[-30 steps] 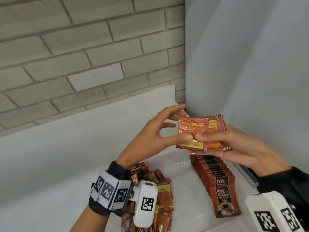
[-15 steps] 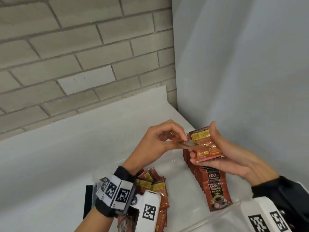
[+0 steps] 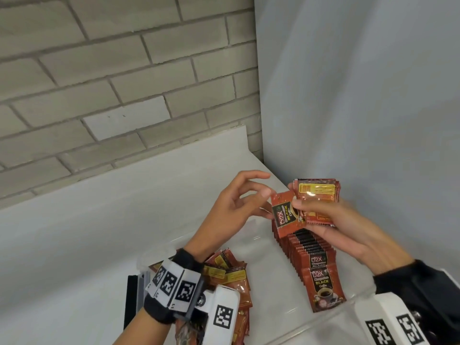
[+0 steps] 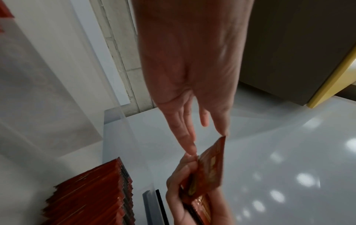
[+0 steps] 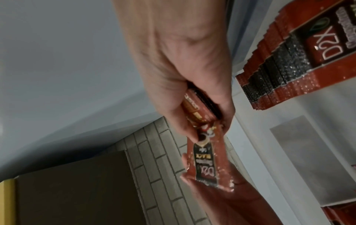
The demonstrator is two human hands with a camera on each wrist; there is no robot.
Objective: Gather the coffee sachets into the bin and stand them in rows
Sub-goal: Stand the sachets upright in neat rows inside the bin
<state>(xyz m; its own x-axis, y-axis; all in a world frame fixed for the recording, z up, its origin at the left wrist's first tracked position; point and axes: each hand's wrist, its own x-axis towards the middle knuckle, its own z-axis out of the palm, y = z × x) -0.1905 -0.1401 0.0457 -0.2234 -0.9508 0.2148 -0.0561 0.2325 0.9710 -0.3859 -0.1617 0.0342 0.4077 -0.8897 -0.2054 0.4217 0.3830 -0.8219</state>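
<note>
Grey brick wall and pale panel behind a white tabletop [image 3: 104, 220]. Above the clear plastic bin [image 3: 331, 322], a red foil coffee sachet [image 3: 286, 215], now turned printed face up, held askew against a small red sachet stack [image 3: 317, 197]; a second ago all squared together. Right hand [image 3: 331, 220] clamped round the stack, thumb on the loose sachet. Left hand [image 3: 236, 205] with grip relaxed, fingertips at the sachet's edge. Below, a standing red sachet row [image 3: 311, 255]; left, a loose sachet heap [image 3: 229, 275]. Likely reorienting one piece before adding to the row.
</note>
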